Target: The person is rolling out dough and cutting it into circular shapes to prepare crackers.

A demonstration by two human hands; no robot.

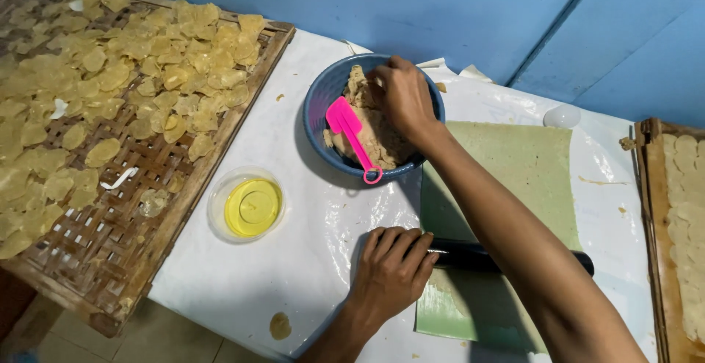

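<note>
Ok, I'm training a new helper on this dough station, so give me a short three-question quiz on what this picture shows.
1. True or false: the right hand reaches into the blue bowl of dough.
2. What does the left hand rest on?
A. the pink spatula
B. the black roller
C. the woven tray
3. Fill in: the clear dish beside the tray holds a ____ liquid.

Key: 1 true; 2 B, the roller lies across the green sheet; 3 yellow.
</note>
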